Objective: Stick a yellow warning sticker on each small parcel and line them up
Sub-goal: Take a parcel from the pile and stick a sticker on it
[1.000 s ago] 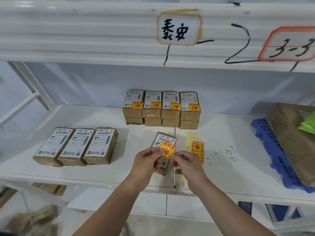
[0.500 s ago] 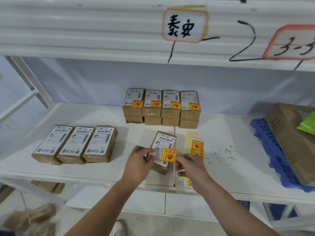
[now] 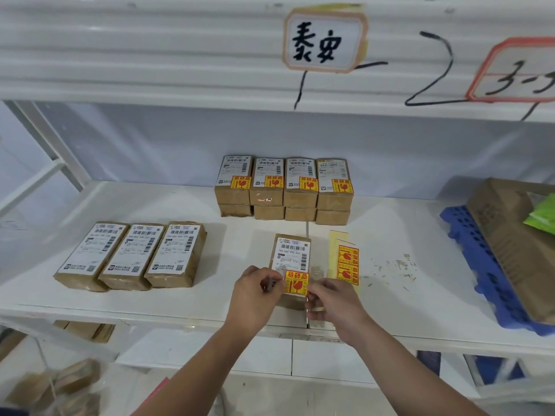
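A small brown parcel [image 3: 290,254] with a white label lies near the shelf's front edge. A yellow warning sticker [image 3: 296,283] lies over its near end. My left hand [image 3: 255,292] pinches the sticker's left edge. My right hand [image 3: 332,298] pinches its lower right corner. Just right of the parcel lies a backing strip with two more yellow stickers [image 3: 347,264]. Three parcels without stickers [image 3: 132,253] lie side by side at the left. A row of stickered parcels [image 3: 283,184], stacked two high, stands at the back.
The white shelf [image 3: 405,235] carries paper scraps [image 3: 396,268] right of the strip. A blue plastic pallet [image 3: 480,271] with a large brown package [image 3: 516,241] and a green bag fills the right end. An upper shelf with handwritten signs [image 3: 326,40] hangs overhead.
Both hands have lowered the yellow sticker from above the parcel down onto its near end. The camera has shifted slightly.
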